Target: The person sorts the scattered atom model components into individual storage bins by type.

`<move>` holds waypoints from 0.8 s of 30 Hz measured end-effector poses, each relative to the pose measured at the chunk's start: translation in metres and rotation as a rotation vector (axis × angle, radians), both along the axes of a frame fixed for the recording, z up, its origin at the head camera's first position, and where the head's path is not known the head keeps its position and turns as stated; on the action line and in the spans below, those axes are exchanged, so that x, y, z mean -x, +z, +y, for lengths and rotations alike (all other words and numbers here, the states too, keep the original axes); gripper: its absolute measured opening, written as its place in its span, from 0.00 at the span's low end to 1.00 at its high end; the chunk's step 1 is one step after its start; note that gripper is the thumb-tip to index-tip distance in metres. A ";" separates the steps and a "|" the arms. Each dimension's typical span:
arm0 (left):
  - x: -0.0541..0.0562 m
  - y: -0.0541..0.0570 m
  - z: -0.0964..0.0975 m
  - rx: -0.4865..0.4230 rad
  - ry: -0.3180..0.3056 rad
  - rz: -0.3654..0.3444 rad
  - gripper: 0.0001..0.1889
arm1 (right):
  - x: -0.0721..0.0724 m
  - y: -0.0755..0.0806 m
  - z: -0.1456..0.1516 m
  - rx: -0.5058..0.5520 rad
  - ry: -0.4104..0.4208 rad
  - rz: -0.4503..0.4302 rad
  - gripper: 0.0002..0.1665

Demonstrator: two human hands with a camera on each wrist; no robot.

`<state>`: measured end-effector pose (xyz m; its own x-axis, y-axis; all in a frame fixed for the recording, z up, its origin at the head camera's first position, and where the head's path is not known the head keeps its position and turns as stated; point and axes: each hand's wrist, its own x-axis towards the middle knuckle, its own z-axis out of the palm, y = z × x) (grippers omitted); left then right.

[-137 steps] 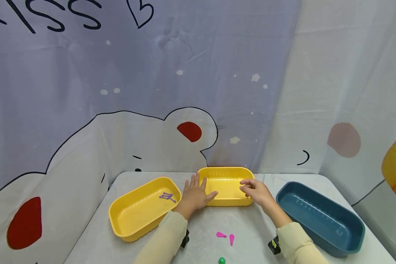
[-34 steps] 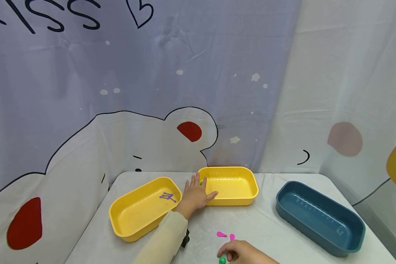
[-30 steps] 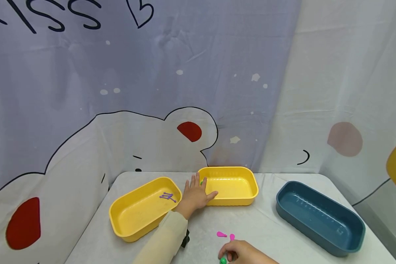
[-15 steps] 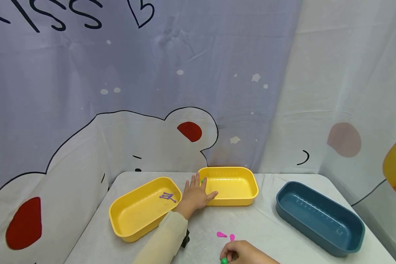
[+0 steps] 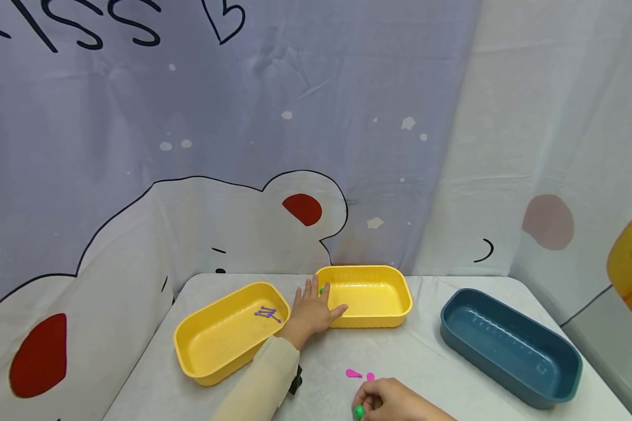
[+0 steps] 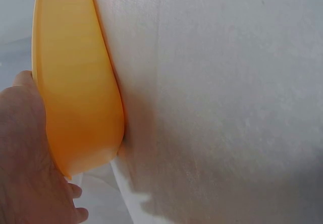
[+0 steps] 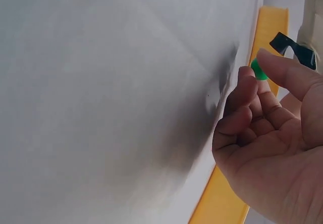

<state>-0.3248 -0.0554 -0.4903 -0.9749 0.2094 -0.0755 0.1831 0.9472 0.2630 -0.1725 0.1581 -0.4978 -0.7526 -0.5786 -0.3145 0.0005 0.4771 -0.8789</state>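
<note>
At the bottom of the head view my right hand (image 5: 395,400) pinches a small round green bead (image 5: 359,411) between thumb and forefinger. The right wrist view shows the same bead (image 7: 259,70) at the fingertips, the other fingers curled. My left hand (image 5: 312,313) rests with spread, straight fingers over the left end of the far yellow tray (image 5: 368,321). In the left wrist view that hand (image 6: 25,148) lies along the tray's rim, against its wall (image 6: 81,82). Another green piece (image 5: 322,290) shows inside the tray between the left fingers, partly hidden.
Two pink pieces (image 5: 354,373) lie just beyond my right hand, one partly covered by it. A second yellow tray (image 5: 216,374) at left holds several purple sticks (image 5: 265,312). A dark blue tray (image 5: 511,345) stands at right. A printed curtain (image 5: 242,222) hangs behind the table.
My right hand has left the right end of the far yellow tray and come down to the green bead, which has shifted slightly right. A green piece now shows in that tray. The left hand stays.
</note>
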 end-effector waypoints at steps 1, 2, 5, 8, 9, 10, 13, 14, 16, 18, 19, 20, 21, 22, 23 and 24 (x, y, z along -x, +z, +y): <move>0.000 0.000 0.000 0.002 0.000 -0.002 0.48 | 0.001 0.001 0.000 -0.001 0.000 0.004 0.06; 0.000 -0.001 0.000 0.000 0.000 -0.002 0.48 | 0.001 0.002 0.001 0.000 0.004 0.010 0.06; 0.002 -0.002 0.000 0.001 0.000 -0.002 0.48 | 0.004 0.004 0.002 0.000 -0.002 0.001 0.06; 0.003 -0.004 0.000 -0.002 -0.002 0.002 0.48 | 0.006 0.006 0.004 -0.006 -0.009 0.000 0.07; 0.003 -0.004 0.000 -0.001 -0.003 0.002 0.48 | 0.006 0.007 0.004 -0.010 -0.014 0.000 0.07; 0.003 -0.004 0.000 0.002 -0.004 0.003 0.48 | 0.007 0.008 0.005 -0.013 -0.017 0.008 0.06; 0.003 -0.004 -0.001 0.003 -0.006 0.006 0.48 | 0.009 0.011 0.006 -0.012 -0.018 0.048 0.06; 0.003 -0.003 -0.001 0.002 -0.007 0.008 0.48 | 0.010 0.012 0.006 -0.014 -0.017 0.066 0.07; 0.003 -0.002 -0.001 0.001 -0.006 0.012 0.48 | 0.013 0.015 0.007 -0.023 -0.013 0.105 0.07; 0.002 -0.001 -0.001 0.000 -0.006 0.013 0.48 | 0.016 0.017 0.008 -0.038 -0.010 0.139 0.08; 0.002 -0.001 -0.001 -0.004 -0.006 0.015 0.47 | 0.018 0.018 0.008 -0.044 -0.010 0.149 0.08; 0.002 -0.001 -0.001 -0.005 -0.005 0.013 0.47 | 0.019 0.020 0.009 -0.048 -0.010 0.165 0.08; 0.002 -0.001 -0.001 -0.001 -0.004 0.009 0.47 | 0.020 0.021 0.010 -0.050 -0.011 0.173 0.08; 0.002 -0.001 -0.001 0.003 -0.004 0.005 0.47 | 0.021 0.022 0.011 -0.051 -0.015 0.182 0.08; 0.002 -0.001 -0.001 0.001 -0.004 0.006 0.48 | 0.022 0.024 0.011 -0.052 -0.019 0.194 0.08; 0.002 -0.002 -0.001 0.004 -0.004 0.005 0.48 | 0.023 0.025 0.012 -0.050 -0.021 0.210 0.08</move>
<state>-0.3267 -0.0563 -0.4918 -0.9745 0.2129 -0.0716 0.1881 0.9476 0.2581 -0.1952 0.1701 -0.4728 -0.8166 -0.5495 -0.1769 -0.1698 0.5215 -0.8362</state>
